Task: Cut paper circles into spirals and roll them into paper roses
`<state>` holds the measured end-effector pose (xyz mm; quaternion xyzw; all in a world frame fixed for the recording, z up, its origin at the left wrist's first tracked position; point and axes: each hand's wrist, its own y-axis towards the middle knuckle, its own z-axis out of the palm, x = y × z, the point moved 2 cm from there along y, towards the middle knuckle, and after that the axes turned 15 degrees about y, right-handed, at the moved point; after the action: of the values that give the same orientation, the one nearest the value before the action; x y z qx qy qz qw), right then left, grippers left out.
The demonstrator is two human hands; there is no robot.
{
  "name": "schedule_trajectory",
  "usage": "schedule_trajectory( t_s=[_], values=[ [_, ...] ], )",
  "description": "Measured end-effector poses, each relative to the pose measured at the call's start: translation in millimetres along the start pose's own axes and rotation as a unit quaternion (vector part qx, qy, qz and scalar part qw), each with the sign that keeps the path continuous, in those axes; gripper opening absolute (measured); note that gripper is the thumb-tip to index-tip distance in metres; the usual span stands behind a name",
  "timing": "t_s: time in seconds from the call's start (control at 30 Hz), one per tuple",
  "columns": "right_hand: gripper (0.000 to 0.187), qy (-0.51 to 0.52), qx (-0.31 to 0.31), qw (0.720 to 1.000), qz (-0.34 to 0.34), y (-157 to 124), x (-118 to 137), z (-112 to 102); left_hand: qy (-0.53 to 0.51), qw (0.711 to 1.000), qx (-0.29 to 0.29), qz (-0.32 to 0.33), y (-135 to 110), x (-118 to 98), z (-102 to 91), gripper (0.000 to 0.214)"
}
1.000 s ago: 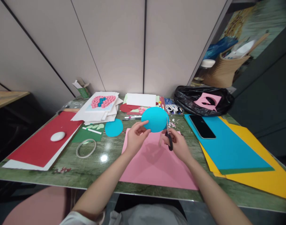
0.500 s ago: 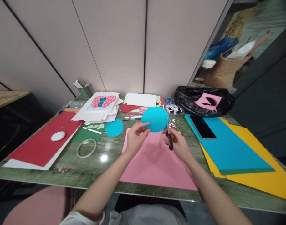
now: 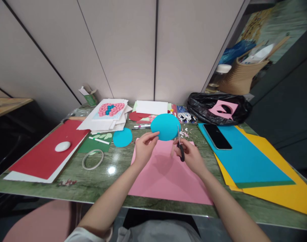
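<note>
Pinched at its lower left edge, a round blue paper disc [image 3: 165, 126] is held up by my left hand [image 3: 145, 148]. Fingers of my right hand [image 3: 190, 154] are wrapped round black-handled scissors [image 3: 181, 152], whose blades point up at the disc's right edge. Whether the blades touch the paper I cannot tell. Under both hands lies a pink sheet of paper [image 3: 166, 181]. A second blue paper disc [image 3: 122, 137] rests on the table to the left of my left hand.
Left are a tape roll [image 3: 93, 159], red paper [image 3: 47, 151] with a white oval object [image 3: 62, 146], and a stack of white sheets [image 3: 105, 124]. Right are a phone [image 3: 217, 136] on blue paper [image 3: 249, 161], yellow paper [image 3: 289, 195] and a black plastic bag [image 3: 201, 107]. Small paper scraps [image 3: 185, 133] lie beyond the scissors.
The held blue disc and both hands have shifted slightly left and up. The scissors moved along with the disc's right edge. Everything else on the table stays put.
</note>
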<state>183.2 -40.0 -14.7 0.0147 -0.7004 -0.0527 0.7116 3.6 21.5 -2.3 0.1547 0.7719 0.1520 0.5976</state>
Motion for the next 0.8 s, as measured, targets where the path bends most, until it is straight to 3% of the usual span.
schedule_trajectory(
  t_s=[0.47, 0.8],
  values=[
    [0.026, -0.004, 0.000, 1.000, 0.006, -0.6, -0.4, 0.3, -0.030, 0.999, -0.004, -0.014, 0.5, 2.3, 1.8, 0.029],
    [0.026, -0.007, -0.008, 1.000, 0.011, -1.0, 2.1, 1.0, -0.027, 0.999, 0.025, -0.014, -1.0, -1.7, 2.7, 0.028]
  ],
)
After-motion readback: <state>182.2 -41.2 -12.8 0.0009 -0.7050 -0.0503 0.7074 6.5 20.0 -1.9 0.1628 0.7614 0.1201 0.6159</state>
